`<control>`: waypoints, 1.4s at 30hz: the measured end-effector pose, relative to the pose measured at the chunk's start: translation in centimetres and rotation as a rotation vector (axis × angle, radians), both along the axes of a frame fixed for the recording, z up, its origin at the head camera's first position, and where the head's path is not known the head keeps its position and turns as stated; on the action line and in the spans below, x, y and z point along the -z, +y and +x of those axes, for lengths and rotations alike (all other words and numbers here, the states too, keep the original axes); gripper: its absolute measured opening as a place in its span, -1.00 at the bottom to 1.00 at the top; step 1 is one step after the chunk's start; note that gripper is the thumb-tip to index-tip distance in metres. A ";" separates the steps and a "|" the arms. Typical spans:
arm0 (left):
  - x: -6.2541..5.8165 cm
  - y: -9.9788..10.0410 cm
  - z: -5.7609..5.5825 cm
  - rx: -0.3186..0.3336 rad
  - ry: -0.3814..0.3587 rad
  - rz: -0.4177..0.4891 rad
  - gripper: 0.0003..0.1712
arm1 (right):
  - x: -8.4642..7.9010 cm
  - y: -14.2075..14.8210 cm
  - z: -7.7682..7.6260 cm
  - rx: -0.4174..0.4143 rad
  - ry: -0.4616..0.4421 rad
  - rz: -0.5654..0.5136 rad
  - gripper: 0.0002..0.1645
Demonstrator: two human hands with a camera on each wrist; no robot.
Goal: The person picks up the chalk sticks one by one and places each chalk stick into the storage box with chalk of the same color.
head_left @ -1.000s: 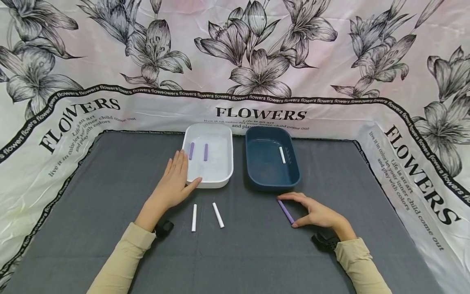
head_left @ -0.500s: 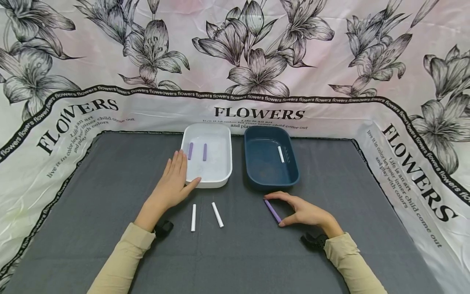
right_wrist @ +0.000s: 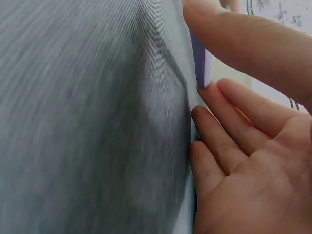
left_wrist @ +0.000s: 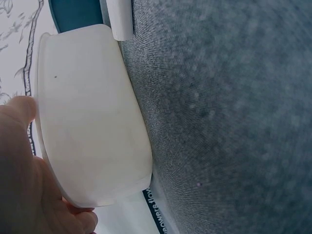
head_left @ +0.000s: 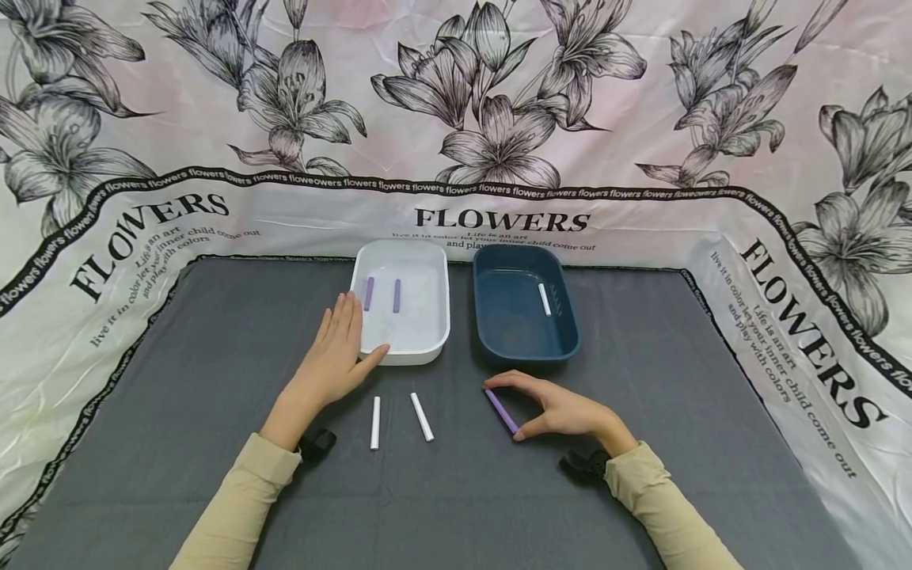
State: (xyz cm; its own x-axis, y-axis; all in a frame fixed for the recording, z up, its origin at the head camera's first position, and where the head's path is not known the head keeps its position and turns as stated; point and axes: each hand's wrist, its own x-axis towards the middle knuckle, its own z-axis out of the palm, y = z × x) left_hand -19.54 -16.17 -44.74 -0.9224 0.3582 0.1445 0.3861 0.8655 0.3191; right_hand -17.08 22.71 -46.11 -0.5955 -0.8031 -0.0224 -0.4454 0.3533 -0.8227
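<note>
In the head view my right hand (head_left: 559, 404) pinches a purple chalk stick (head_left: 502, 411) by its two ends, thumb at the near end and fingertips at the far end. The chalk is just in front of the blue container; the right wrist view shows it (right_wrist: 201, 61) low by the cloth. My left hand (head_left: 331, 352) rests with straight fingers along the left side of the white container (head_left: 443, 317), its thumb at the near rim. Two purple chalk sticks (head_left: 397, 296) lie inside that container. Several centimetres nearer, two white chalk sticks (head_left: 423, 417) lie on the cloth.
The blue container (head_left: 484, 340) stands right of the white one, a small gap between them, with one white chalk stick (head_left: 545, 299) inside. Grey cloth (head_left: 456, 514) covers the table. A flower-printed sheet (head_left: 321, 214) hangs behind the containers.
My right hand has slid left with the purple chalk pinched in it, from below the blue container's right part to its left edge. My left hand and the containers stay put.
</note>
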 end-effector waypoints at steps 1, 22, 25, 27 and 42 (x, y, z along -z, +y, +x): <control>0.0 0.0 0.0 -0.001 0.001 -0.002 0.07 | 0.0 -0.3 0.0 -0.007 0.001 -0.004 -0.07; 0.1 0.0 -0.1 0.001 -0.005 0.010 0.08 | -2.0 -5.8 -0.5 -0.102 0.008 -0.059 -0.03; 0.1 0.0 0.0 -0.002 -0.001 0.011 0.07 | -2.5 -6.4 -0.6 -0.091 0.012 -0.057 -0.02; 0.1 0.0 0.0 -0.002 0.004 0.011 0.06 | -2.8 -6.8 -0.7 -0.073 0.023 -0.063 -0.01; 0.1 -0.1 -0.1 0.003 -0.004 0.005 0.08 | -5.6 -8.4 -2.2 0.053 0.079 -0.186 -0.02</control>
State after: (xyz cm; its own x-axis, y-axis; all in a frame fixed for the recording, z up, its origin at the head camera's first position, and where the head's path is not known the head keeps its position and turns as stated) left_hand -19.60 -16.23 -44.84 -0.9219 0.3602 0.1428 0.3875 0.8626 0.3253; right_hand -19.28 14.34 -40.52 -0.6312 -0.7563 0.1720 -0.4962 0.2233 -0.8390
